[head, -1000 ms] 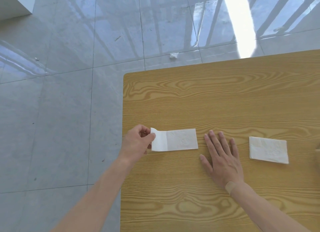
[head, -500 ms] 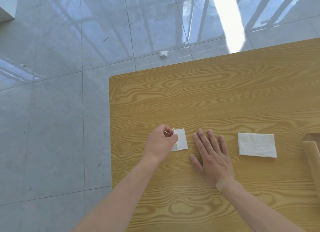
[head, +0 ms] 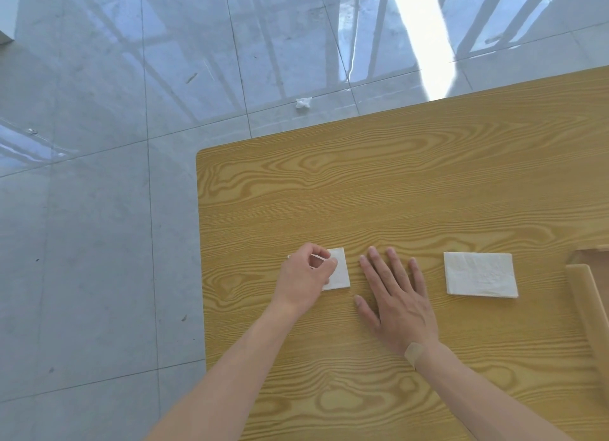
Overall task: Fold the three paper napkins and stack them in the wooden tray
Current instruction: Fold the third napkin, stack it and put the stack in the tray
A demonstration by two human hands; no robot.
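Note:
A small white folded napkin (head: 339, 271) lies on the wooden table (head: 379, 193), partly under my left hand (head: 304, 275), whose thumb and fingers pinch its folded-over edge. My right hand (head: 395, 295) lies flat on the table just right of that napkin, fingers spread, holding nothing. A second white folded napkin (head: 479, 274), wider, lies further right, untouched. The wooden tray (head: 590, 302) shows only its left rim at the right edge of the view. A third napkin is not in sight.
The table's left edge and rounded far-left corner (head: 201, 157) are close to my left hand. Beyond lies a glossy grey tiled floor with a crumpled white scrap (head: 303, 102) on it.
My left hand has carried the napkin's left end over to the right, folding the long strip into a small square. My right hand stayed flat. The view shifted so the tray rim appeared.

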